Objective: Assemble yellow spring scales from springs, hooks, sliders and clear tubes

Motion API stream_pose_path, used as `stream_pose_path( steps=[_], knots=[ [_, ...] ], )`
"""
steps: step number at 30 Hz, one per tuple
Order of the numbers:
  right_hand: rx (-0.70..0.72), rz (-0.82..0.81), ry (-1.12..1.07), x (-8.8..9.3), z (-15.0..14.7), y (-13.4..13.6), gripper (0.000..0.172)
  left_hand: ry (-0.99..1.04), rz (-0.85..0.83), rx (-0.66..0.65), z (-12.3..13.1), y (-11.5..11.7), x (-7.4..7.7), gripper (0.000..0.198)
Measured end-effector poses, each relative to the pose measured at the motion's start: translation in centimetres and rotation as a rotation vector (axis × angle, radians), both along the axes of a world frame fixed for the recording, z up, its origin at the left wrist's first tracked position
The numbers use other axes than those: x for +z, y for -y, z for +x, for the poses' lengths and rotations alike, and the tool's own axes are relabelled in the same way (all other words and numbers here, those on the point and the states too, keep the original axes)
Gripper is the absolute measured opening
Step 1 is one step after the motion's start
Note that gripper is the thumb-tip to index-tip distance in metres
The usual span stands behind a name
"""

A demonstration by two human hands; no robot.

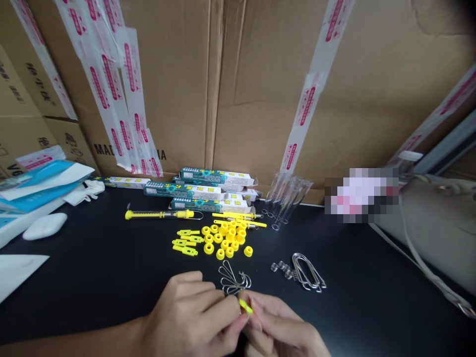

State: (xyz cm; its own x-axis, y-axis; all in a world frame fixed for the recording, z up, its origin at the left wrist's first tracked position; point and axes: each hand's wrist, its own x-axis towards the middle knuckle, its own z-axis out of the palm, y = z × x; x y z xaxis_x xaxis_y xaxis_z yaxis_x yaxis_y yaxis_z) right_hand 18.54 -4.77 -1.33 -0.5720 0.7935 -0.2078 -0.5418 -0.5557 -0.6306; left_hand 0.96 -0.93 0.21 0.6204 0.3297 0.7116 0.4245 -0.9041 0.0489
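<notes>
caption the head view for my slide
Left hand and right hand meet at a small yellow part, with bent wires, yellow rings and clear tubes beyond.

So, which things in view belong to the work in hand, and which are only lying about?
Likely part of the work:
yellow piece in the right hand
yellow collars
flat yellow parts
bent wires
springs
clear tubes
printed boxes, probably

Seemingly just lying about:
white rounded case
blue-and-white packets
grey bag
</notes>
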Motion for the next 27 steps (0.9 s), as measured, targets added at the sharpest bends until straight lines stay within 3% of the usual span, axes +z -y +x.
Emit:
stream_pose_path(
  steps=[4, 9, 11, 14, 16, 20, 27],
  knots=[
    [0.028, 0.142, -0.025, -1.0, -0.3, -0.6, 0.044, 0.025, -0.014, 0.014, 0.1, 0.0, -0.1, 0.041],
    [0.081, 0.203, 0.119, -0.9, -0.1, -0.7, 0.046, 0.037, 0.012, -0.007, 0.0, -0.1, 0.0, 0.043],
    [0.065, 0.353, 0.285, -0.4, 0.3, -0.7, 0.046, 0.016, 0.008, -0.023, -0.2, -0.1, 0.1, 0.042],
    [-0.021, 0.741, 0.652, 0.4, 0.9, -0.8, 0.045, -0.019, -0.017, -0.015, -0.5, -0.1, 0.2, 0.041],
    [-0.043, 0.879, 0.797, 0.6, 1.1, -0.9, 0.041, -0.020, -0.030, -0.001, -0.6, -0.1, 0.2, 0.040],
    [-0.125, 0.879, 0.885, 0.4, 1.0, -0.9, 0.035, -0.041, -0.042, 0.032, -0.5, -0.2, 0.1, 0.041],
    [-0.272, 0.713, 0.954, -0.1, 0.9, -0.8, 0.031, -0.089, -0.097, 0.022, -0.4, 0.0, 0.1, 0.045]
  ],
)
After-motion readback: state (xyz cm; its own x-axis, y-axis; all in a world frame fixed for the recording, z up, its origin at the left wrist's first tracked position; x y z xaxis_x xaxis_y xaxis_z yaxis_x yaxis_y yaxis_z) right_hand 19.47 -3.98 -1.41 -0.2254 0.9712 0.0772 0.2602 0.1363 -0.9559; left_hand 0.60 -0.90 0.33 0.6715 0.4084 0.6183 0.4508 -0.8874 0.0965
